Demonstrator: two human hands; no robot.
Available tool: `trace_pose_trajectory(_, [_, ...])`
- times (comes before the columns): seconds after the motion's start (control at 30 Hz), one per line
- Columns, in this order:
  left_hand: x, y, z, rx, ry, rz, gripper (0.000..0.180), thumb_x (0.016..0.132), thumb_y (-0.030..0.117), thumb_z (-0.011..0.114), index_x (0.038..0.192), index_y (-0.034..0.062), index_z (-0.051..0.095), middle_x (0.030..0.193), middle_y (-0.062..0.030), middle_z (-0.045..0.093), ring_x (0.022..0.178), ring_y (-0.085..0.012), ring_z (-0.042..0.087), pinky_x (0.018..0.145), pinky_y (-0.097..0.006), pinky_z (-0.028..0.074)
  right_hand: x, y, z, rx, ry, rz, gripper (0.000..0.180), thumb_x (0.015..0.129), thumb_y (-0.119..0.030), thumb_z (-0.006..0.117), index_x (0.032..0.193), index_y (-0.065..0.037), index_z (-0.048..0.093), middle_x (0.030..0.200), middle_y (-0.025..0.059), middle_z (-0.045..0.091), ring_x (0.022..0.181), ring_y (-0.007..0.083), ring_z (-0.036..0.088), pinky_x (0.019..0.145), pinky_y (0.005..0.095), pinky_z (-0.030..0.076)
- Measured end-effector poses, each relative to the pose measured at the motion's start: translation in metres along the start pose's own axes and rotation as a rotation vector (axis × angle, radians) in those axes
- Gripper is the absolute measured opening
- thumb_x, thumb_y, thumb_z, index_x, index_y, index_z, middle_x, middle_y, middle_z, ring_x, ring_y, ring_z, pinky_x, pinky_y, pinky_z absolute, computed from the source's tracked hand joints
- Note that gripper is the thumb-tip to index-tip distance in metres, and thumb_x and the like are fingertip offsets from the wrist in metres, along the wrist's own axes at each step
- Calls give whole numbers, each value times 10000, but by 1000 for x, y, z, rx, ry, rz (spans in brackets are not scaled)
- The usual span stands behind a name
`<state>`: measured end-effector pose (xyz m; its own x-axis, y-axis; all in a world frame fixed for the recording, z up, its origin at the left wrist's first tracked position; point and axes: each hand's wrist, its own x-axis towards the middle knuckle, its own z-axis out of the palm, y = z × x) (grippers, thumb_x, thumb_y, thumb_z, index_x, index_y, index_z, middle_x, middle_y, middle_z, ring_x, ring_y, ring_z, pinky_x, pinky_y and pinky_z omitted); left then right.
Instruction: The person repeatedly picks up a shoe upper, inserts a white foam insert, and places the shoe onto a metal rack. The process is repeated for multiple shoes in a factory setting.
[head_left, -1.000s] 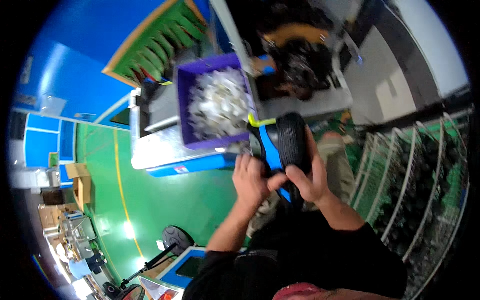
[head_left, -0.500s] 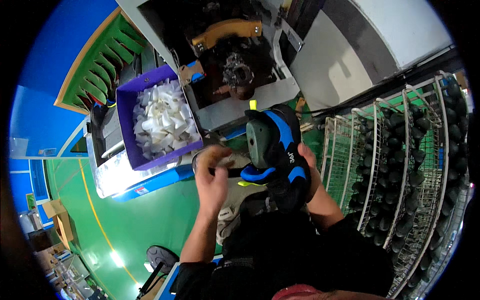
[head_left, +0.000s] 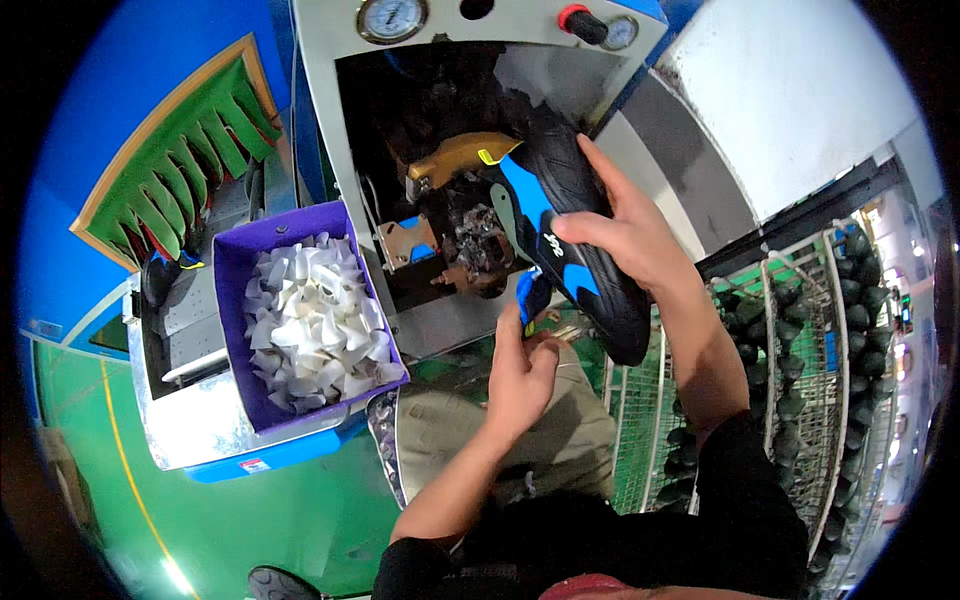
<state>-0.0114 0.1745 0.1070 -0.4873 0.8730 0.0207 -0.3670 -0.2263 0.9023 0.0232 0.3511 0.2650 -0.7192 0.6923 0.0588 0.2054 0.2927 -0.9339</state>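
A black shoe (head_left: 585,275) with blue panels and a yellow tab is held up in front of the machine opening. A grey-green shoe last (head_left: 504,210) shows at its collar. My right hand (head_left: 635,225) grips the shoe from the right, thumb on its side and fingers around the dark sole. At the shoe's collar, the blue tongue (head_left: 533,292) is pinched between the fingers of my left hand (head_left: 522,378). Behind the shoe sits the machine's dark metal mechanism (head_left: 470,240), with a curved brownish-yellow block (head_left: 455,160) above it; the shoe partly hides both.
To the left stands a purple bin (head_left: 236,345) of white curved pieces (head_left: 315,320). Beyond it is a green-lined rack (head_left: 165,180). Pressure gauges (head_left: 392,17) top the machine. A wire rack (head_left: 795,400) with many dark shoe-shaped items stands on the right.
The shoe has moved up toward the machine opening and turned, showing more sole. My left hand has come to the tongue and closed on it. The view has shifted, bringing the gauges in.
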Motion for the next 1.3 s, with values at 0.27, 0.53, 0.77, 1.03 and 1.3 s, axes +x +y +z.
trace_pose_trajectory(0.27, [39, -47, -8, -206, 34, -203, 669, 939, -39, 530, 1573, 75, 349, 1217, -105, 599, 965, -165, 617, 906, -327, 526, 58, -16, 53, -1002, -218, 237, 1112, 771, -449, 715, 1660, -120, 133, 1161, 393, 630, 1074, 553, 640, 974, 516, 522])
trace_pose_trajectory(0.53, [6, -30, -57, 169, 7, -204, 306, 982, 138, 568, 1261, 33, 634, 1104, -158, 694, 992, -249, 678, 866, -389, 547, 59, 36, 66, -892, 75, -123, 978, 825, -382, 756, 1632, -109, 275, 1166, 326, 647, 1067, 486, 647, 952, 512, 513])
trace_pose_trajectory(0.77, [-26, -9, -42, 404, 25, -231, 288, 987, 192, 572, 1193, 14, 668, 1022, -183, 733, 888, -291, 715, 815, -403, 552, 46, 43, 65, -857, 165, -271, 951, 836, -369, 760, 1642, -222, 279, 1120, 311, 635, 1030, 505, 645, 900, 516, 527])
trace_pose_trajectory(1.03, [-41, 10, -28, 458, 12, -190, 284, 1007, 191, 555, 1191, 5, 667, 1039, -136, 741, 945, -255, 720, 847, -371, 556, -24, 19, 67, -891, 295, -403, 1025, 794, -334, 797, 1652, -217, 249, 1093, 267, 595, 916, 503, 639, 759, 560, 548])
trace_pose_trajectory(1.3, [-71, 25, -38, -531, -222, -483, 850, 1012, 683, 463, 1601, 101, 273, 1377, -177, 607, 1133, -282, 691, 984, -470, 557, -201, 40, 32, -988, 135, -496, 926, 723, -212, 874, 1525, -46, 442, 1287, 359, 525, 1076, 534, 613, 822, 534, 561])
